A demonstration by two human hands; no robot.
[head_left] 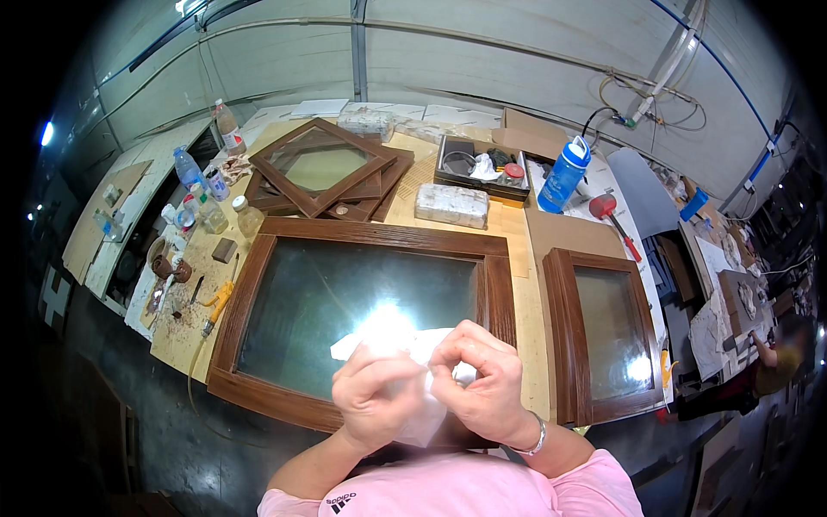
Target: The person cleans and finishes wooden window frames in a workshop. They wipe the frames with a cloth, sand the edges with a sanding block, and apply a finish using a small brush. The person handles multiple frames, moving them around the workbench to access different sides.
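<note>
My left hand [375, 392] and my right hand [481, 379] are close together in front of my chest, fingers pinched. Between them they hold a thin, crumpled white sheet [422, 424]; whether it is paper or cloth I cannot tell. One end of it sticks out beyond my fingers, and another part hangs down below. Beneath my hands lies a large brown wooden frame [370, 229] with a dark glass pane [345, 284], flat on the worktable. A bright lamp reflection shows in the glass. A bracelet circles my right wrist.
Several smaller wooden frames [379, 185] are stacked behind. On the right are another glazed frame [564, 336], a blue bottle [564, 177] and a red mallet [606, 207]. A wrapped block [452, 206] lies behind. Left are bottles and a yellow-handled tool [219, 302].
</note>
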